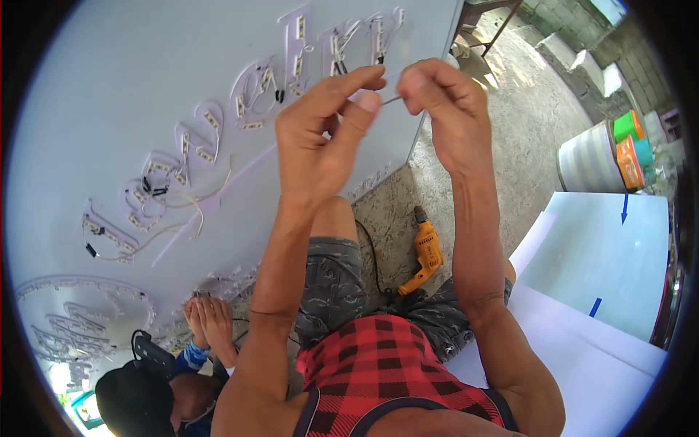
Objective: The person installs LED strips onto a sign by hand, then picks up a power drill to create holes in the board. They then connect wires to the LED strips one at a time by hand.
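Observation:
A short piece of thin dark wire (392, 100) spans the gap between my two raised hands. My left hand (328, 135) has its thumb and index finger near the wire's left end, but a gap shows between the fingertips, and the fingers are blurred. At the wire's right end, my right hand (451, 109) pinches it between thumb and curled fingers. Behind my hands stands a white sign panel (109, 109) with clear raised letters (251, 95) carrying LED modules, loose wires and black connectors.
An orange drill (428, 251) lies on the concrete floor between my legs. A co-worker (135, 397) in a dark cap is at lower left, hands (211, 320) at the panel's edge. White sheets (597, 255), a striped bucket (588, 159) and containers (628, 156) are at right.

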